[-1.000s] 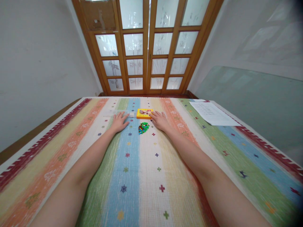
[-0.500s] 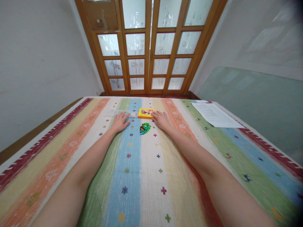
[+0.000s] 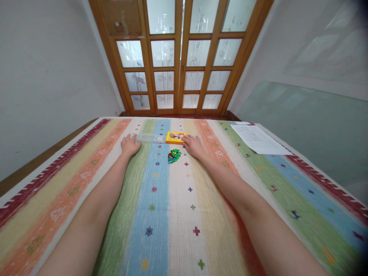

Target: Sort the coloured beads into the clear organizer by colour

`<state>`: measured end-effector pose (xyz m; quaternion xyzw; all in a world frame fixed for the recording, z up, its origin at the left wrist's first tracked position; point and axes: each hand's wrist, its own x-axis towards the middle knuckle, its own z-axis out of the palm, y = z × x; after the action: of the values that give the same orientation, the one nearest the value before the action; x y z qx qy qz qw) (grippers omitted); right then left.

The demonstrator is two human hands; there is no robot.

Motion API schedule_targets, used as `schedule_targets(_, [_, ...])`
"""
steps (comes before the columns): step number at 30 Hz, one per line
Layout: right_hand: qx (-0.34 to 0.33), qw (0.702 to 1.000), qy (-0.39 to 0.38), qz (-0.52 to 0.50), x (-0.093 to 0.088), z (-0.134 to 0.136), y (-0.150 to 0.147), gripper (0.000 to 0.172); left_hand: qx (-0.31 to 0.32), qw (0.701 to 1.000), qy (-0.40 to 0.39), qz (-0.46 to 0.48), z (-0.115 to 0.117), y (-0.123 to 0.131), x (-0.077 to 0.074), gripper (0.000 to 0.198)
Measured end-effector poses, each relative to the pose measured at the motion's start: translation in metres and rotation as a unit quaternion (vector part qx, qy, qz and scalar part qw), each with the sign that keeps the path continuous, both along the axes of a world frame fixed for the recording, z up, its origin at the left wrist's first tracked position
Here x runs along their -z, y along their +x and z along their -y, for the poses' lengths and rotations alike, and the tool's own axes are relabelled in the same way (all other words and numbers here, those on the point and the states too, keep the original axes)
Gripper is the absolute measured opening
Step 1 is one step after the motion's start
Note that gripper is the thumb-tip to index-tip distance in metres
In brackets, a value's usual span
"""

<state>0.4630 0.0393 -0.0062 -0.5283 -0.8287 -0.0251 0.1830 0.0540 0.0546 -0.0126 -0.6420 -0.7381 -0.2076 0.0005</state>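
My left hand point(image 3: 129, 145) lies on the striped cloth with its fingertips at the left end of a clear plastic box point(image 3: 150, 138). My right hand point(image 3: 194, 145) rests flat with fingers spread, its fingertips touching the right edge of a small yellow box point(image 3: 175, 137). A little heap of green and mixed-colour toy bricks point(image 3: 174, 155) sits between the two hands, just in front of the yellow box. Neither hand grips anything.
The striped cloth point(image 3: 172, 214) covers the whole table. A white printed sheet point(image 3: 257, 138) lies at the far right. A glass panel point(image 3: 304, 130) leans along the right wall. Wooden doors with frosted panes point(image 3: 178, 57) stand behind the table.
My left hand has slid to the left, from the middle of the clear box to its left end. My right hand and the bricks have stayed where they were.
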Motion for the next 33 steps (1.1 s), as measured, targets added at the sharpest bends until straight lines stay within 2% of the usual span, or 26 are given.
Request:
schedule_targets(8, [-0.015, 1.0, -0.002, -0.023, 0.006, 0.002, -0.004, 0.047, 0.023, 0.999, 0.016, -0.03, -0.004, -0.006, 0.004, 0.068])
schedule_targets(13, [-0.018, 0.999, -0.014, -0.047, 0.002, 0.003, -0.001, 0.045, 0.006, 1.0, 0.002, -0.012, -0.005, -0.007, 0.004, 0.069])
schedule_targets(16, [0.001, 0.998, 0.008, -0.066, 0.0, 0.001, 0.009, 0.046, 0.008, 1.0, 0.009, -0.014, -0.001, -0.004, 0.002, 0.069])
schedule_targets(20, [0.029, 0.994, 0.032, -0.099, 0.001, -0.007, 0.037, 0.048, 0.033, 0.998, 0.04, -0.027, 0.009, 0.005, -0.005, 0.066])
schedule_targets(25, [0.016, 0.995, -0.021, -0.093, 0.008, -0.015, 0.07, 0.063, 0.109, 0.99, 0.079, -0.039, 0.02, 0.026, -0.013, 0.061])
schedule_targets(30, [0.009, 0.994, -0.033, -0.101, 0.009, -0.016, 0.077, 0.053, 0.219, 0.97, 0.097, -0.047, 0.026, 0.052, -0.017, 0.051])
schedule_targets(33, [0.028, 0.994, -0.034, -0.101, 0.004, -0.014, 0.08, 0.048, 0.277, 0.955, 0.096, -0.034, 0.032, 0.068, -0.018, 0.048])
